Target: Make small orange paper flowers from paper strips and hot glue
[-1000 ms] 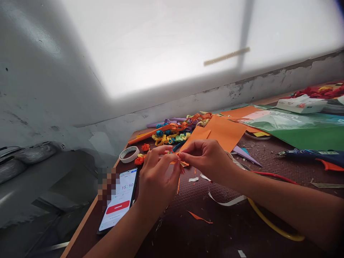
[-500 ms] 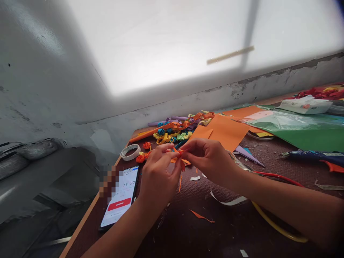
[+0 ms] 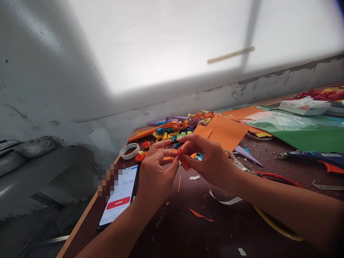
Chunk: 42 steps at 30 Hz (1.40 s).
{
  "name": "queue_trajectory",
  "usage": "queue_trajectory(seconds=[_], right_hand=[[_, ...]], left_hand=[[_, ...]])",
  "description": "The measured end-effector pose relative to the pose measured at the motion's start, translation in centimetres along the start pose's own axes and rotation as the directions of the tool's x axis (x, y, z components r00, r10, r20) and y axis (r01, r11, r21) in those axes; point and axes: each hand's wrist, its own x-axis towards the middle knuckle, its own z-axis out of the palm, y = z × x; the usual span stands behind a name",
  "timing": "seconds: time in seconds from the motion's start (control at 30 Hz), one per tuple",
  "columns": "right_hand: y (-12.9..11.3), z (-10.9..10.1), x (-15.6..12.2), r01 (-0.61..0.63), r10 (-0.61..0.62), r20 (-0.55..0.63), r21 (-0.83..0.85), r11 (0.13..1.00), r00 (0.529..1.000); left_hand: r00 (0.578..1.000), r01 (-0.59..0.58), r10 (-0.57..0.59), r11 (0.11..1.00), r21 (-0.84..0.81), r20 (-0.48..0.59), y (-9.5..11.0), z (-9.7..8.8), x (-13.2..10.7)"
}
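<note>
A small orange paper piece (image 3: 184,162) with a fringed lower edge hangs between my two hands, above the dark brown tabletop. My left hand (image 3: 158,166) pinches its left end between thumb and fingertips. From the other side, my right hand (image 3: 205,157) grips the same piece with thumb and index finger, the tips of both hands almost touching. Part of the paper is hidden by the fingers. Behind the hands lie orange paper sheets (image 3: 227,130) and orange paper flowers (image 3: 141,156).
A phone (image 3: 119,197) and a roll of white tape (image 3: 129,151) lie at the left edge. Colourful paper flowers and strips (image 3: 174,129) are heaped by the wall. At right are a dark blue tool (image 3: 311,156), green sheets (image 3: 309,132) and a tissue pack (image 3: 303,106). Paper scraps (image 3: 200,215) litter the front.
My right hand has turned slightly and its fingers have shifted on the orange paper. More of the paper's fringed edge now shows below the fingertips. The left hand stays nearly in place.
</note>
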Motion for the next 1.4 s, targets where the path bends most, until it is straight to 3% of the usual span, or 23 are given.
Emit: queue_trajectory(seconds=[0.17, 0.4, 0.57, 0.7, 0.8, 1.0, 1.1, 1.23, 1.4], right_hand=[[-0.4, 0.2, 0.0, -0.01, 0.009, -0.013, -0.089, 0.996, 1.0], [-0.7, 0.6, -0.2, 0.121, -0.144, -0.059, -0.286, 0.951, 0.988], [-0.2, -0.4, 0.3, 0.081, -0.086, -0.044, -0.114, 0.99, 0.995], [-0.1, -1.2, 0.8, 0.024, -0.027, 0.026, 0.106, 0.994, 0.999], [-0.1, -1.5, 0.9, -0.003, -0.002, 0.034, 0.148, 0.989, 0.999], [-0.2, -1.2, 0.6, 0.047, -0.043, 0.062, -0.071, 0.996, 0.997], [-0.2, -1.1, 0.5, 0.034, -0.021, 0.073, -0.182, 0.983, 0.997], [-0.5, -1.0, 0.5, 0.05, -0.038, 0.051, -0.269, 0.962, 0.998], [-0.6, -1.0, 0.5, 0.059, -0.049, 0.039, -0.339, 0.939, 0.998]], left_hand=[[0.999, 0.044, -0.044, 0.999, -0.025, -0.003, -0.3, 0.3, -0.1], [0.998, 0.051, -0.052, 0.997, -0.053, -0.034, 0.0, 0.6, -0.5], [0.998, -0.055, 0.056, 0.997, -0.051, 0.03, -0.1, 0.1, -0.3], [0.992, 0.081, -0.051, 0.96, -0.27, 0.115, -0.2, -0.1, -0.1], [0.975, 0.154, -0.093, 0.94, -0.305, 0.203, -0.3, -0.1, 0.1], [0.97, 0.161, -0.102, 0.949, -0.272, 0.22, -0.9, 0.2, 0.2], [0.971, 0.129, -0.091, 0.978, -0.164, 0.221, -0.9, 0.3, 0.1], [0.977, 0.069, -0.063, 0.997, -0.023, 0.204, -0.6, 0.4, 0.1], [0.98, 0.027, -0.03, 0.999, 0.017, 0.195, -0.3, 0.4, 0.0]])
